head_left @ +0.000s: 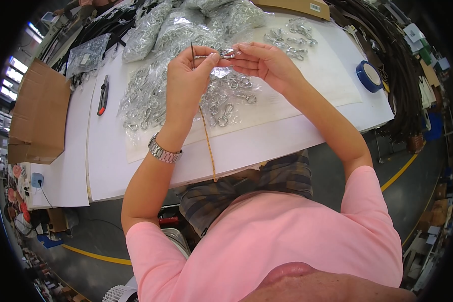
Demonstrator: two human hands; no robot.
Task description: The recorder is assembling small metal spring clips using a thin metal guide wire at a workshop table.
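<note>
Over the table I hold a silvery metal snap hook (pixel 229 54) between both hands. My left hand (pixel 189 73) pinches one end of it between thumb and fingers. A thin dark pointed tool (pixel 192 54) also stands up from that hand; its kind is unclear. At the hook's other end, my right hand (pixel 269 61) grips with thumb and forefinger, the remaining fingers loosely extended. Below and left of my hands lies a heap of similar snap hooks (pixel 146 98), partly under clear plastic. A narrow orange-yellow strip (pixel 208 141) runs from below my left hand to the table's front edge.
Bulging clear bags of metal hooks (pixel 183 30) fill the table's far side. A few loose hooks (pixel 289 40) lie at the far right, near a blue tape roll (pixel 369 76). A red-and-black utility knife (pixel 103 95) and a cardboard box (pixel 40 113) are at left.
</note>
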